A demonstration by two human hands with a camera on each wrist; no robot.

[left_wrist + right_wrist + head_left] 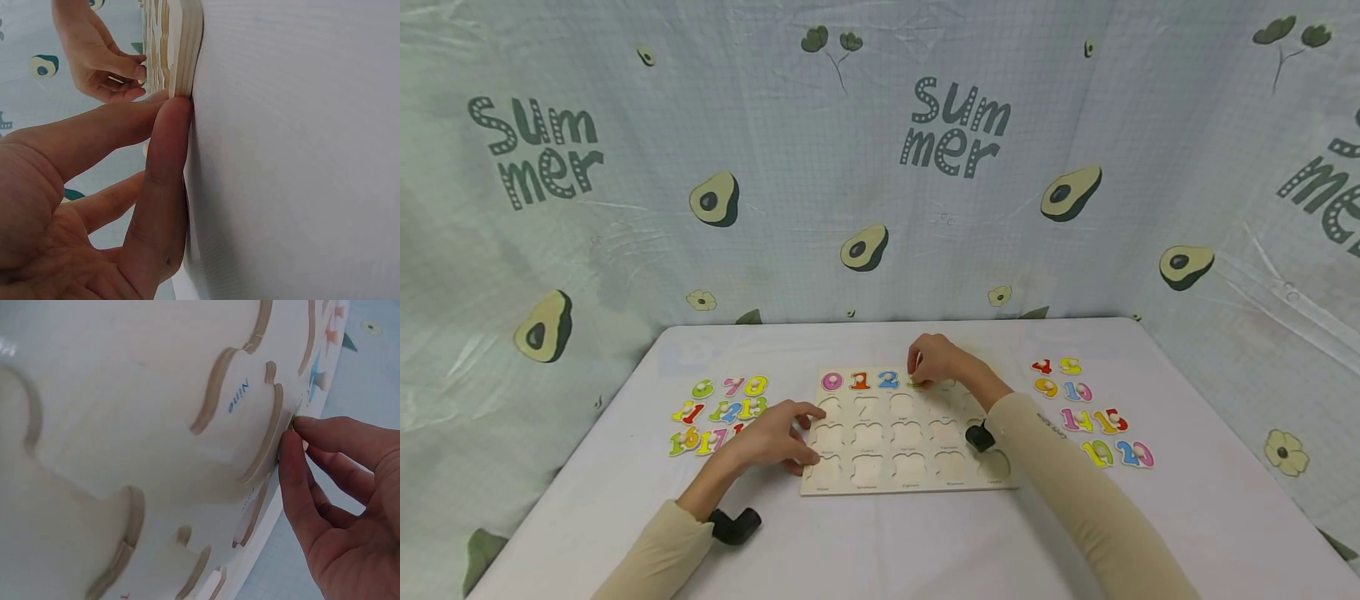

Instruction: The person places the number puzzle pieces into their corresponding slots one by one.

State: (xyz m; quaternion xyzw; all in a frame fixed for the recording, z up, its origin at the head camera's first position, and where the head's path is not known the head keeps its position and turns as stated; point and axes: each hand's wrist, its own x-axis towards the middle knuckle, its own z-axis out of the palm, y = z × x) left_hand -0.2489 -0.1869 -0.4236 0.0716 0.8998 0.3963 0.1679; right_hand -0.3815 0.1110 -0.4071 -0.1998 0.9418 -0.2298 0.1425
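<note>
A wooden number puzzle board [880, 492] lies on the table, with recesses in rows. In its top row sit a pink 0 [832, 381], an orange 1 [860, 381] and a blue 2 [888, 380]. Just right of the 2, my right hand [934, 360] pinches a yellow-green number puzzle piece [913, 385] between thumb and fingertips, which hide most of it. My left hand [775, 435] rests at the board's left edge, fingers spread. In the left wrist view its fingertips [172, 115] touch the board's edge [186, 50].
Left of the board lie several number pieces, among them a green 6 [703, 388] and a yellow 8 [756, 386]. More lie to the right, including a red 4 [1041, 367] and a 20 [1134, 453]. A printed curtain [790, 250] hangs behind the table.
</note>
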